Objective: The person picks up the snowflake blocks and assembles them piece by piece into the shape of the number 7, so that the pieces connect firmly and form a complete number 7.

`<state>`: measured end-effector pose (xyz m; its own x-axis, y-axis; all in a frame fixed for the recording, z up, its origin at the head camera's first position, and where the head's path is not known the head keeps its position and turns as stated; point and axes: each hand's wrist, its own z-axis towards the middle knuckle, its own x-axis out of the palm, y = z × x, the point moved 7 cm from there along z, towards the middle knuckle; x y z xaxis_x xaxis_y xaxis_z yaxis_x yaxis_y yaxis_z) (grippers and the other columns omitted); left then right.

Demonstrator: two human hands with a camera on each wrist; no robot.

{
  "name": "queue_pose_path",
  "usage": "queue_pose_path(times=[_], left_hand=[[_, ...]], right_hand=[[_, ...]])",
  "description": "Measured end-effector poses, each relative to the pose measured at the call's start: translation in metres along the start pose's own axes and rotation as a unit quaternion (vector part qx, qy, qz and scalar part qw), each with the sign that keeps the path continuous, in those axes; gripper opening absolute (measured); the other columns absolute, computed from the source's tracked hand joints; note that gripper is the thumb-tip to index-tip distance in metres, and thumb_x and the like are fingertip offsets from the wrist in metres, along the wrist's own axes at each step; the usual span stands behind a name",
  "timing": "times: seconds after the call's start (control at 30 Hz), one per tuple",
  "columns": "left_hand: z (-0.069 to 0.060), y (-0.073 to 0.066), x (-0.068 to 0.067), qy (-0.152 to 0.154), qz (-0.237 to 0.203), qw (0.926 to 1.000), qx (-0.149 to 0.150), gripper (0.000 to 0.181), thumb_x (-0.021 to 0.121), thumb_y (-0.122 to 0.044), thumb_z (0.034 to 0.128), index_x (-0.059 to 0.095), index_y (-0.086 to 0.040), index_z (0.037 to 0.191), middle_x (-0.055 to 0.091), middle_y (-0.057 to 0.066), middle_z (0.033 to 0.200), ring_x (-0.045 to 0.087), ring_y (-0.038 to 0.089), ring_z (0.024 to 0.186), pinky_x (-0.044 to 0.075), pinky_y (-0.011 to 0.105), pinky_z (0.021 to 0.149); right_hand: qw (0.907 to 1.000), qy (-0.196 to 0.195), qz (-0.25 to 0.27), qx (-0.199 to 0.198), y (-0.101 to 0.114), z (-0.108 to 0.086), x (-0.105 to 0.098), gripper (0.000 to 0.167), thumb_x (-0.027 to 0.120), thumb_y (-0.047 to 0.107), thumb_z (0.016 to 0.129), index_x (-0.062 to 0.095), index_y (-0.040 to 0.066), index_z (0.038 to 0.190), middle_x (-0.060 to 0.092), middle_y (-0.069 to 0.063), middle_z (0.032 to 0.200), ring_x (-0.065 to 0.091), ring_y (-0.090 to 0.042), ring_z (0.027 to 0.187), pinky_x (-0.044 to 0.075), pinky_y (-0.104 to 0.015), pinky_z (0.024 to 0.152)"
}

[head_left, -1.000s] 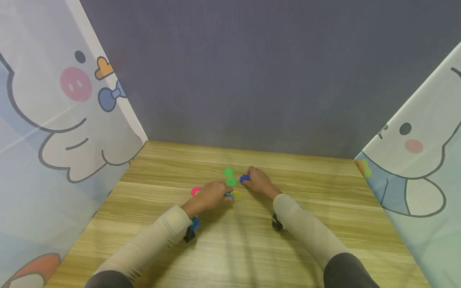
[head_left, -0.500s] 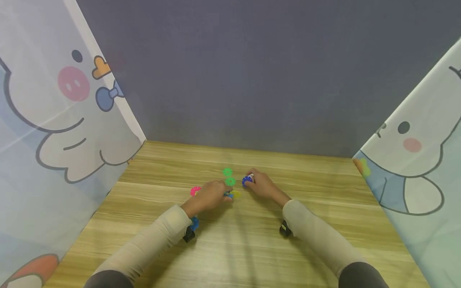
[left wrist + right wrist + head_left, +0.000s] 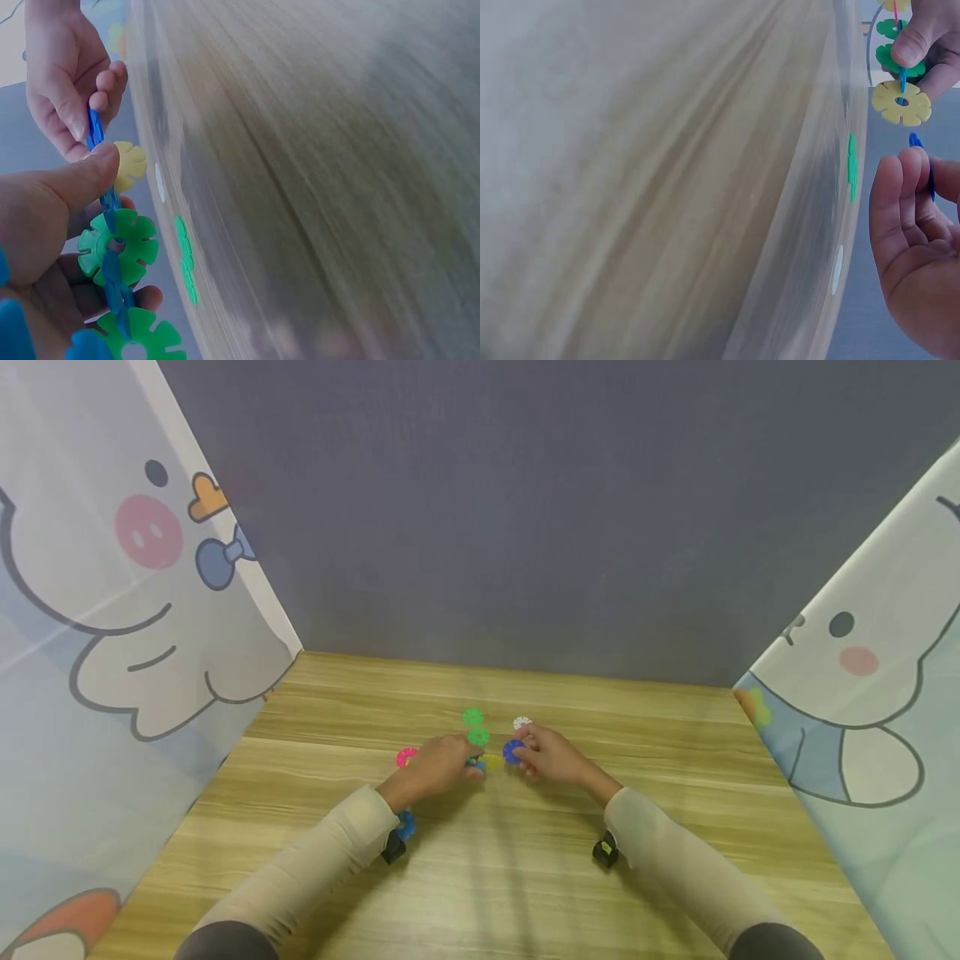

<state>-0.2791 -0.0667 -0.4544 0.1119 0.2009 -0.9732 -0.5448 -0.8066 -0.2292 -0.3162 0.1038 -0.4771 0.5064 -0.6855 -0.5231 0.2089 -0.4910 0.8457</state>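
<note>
The left hand [image 3: 438, 766] grips a chain of joined notched discs. In the left wrist view its thumb presses on a blue disc, with a green disc [image 3: 136, 238] below and a yellow disc [image 3: 130, 165] at the chain's end. Between thumb and fingers the right hand [image 3: 553, 755] pinches a dark blue disc [image 3: 513, 752], held just right of the yellow disc [image 3: 491, 762]. The right wrist view shows a small gap between the dark blue disc [image 3: 931, 180] and the yellow disc [image 3: 901, 103].
Two green discs [image 3: 478, 737] lie on the wooden table [image 3: 480, 893] beyond the hands. A white disc [image 3: 522, 723] lies behind the right hand. A pink disc [image 3: 407, 757] and a blue disc [image 3: 406, 825] show beside the left hand and sleeve. A grey wall [image 3: 480, 527] stands behind.
The right hand has moved slightly right and toward the person with the dark blue disc, uncovering the white disc. The left hand has stayed nearly still.
</note>
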Motion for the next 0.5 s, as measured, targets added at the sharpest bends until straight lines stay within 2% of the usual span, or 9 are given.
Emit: queue_pose_path(times=[0.17, 0.4, 0.5], left_hand=[[0.0007, 0.0008, -0.0003, -0.001, -0.006, 1.0, 0.0, 0.049, 0.073, -0.04, 0.0929, 0.069, -0.009, 0.131, 0.075, 0.01, 0.119, 0.072, 0.026, 0.108, 0.063, 0.036, 0.087], [0.001, 0.0006, -0.001, 0.0, -0.01, 0.9999, 0.001, 0.049, 0.073, -0.039, 0.0934, 0.07, -0.008, 0.13, 0.075, 0.01, 0.117, 0.072, 0.026, 0.105, 0.063, 0.034, 0.08], [0.0014, 0.0008, -0.0008, 0.0, -0.008, 1.0, 0.003, 0.048, 0.073, -0.039, 0.0935, 0.069, -0.008, 0.13, 0.075, 0.01, 0.117, 0.072, 0.027, 0.106, 0.063, 0.036, 0.081]], right_hand=[[0.9995, 0.012, 0.025, 0.013, 0.0002, -0.0035, 0.0032, 0.025, 0.057, 0.011, 0.104, 0.059, 0.002, 0.127, 0.066, -0.01, 0.076, 0.061, -0.012, 0.061, 0.059, -0.025, 0.056], [0.999, 0.031, 0.026, 0.02, 0.0008, -0.0045, 0.0065, 0.023, 0.05, 0.013, 0.108, 0.06, 0.004, 0.126, 0.06, -0.005, 0.076, 0.058, -0.012, 0.06, 0.058, -0.027, 0.056], [0.9989, 0.034, 0.028, 0.019, -0.001, -0.0041, 0.0067, 0.024, 0.047, 0.014, 0.109, 0.061, 0.005, 0.126, 0.058, -0.004, 0.076, 0.057, -0.013, 0.06, 0.058, -0.026, 0.056]])
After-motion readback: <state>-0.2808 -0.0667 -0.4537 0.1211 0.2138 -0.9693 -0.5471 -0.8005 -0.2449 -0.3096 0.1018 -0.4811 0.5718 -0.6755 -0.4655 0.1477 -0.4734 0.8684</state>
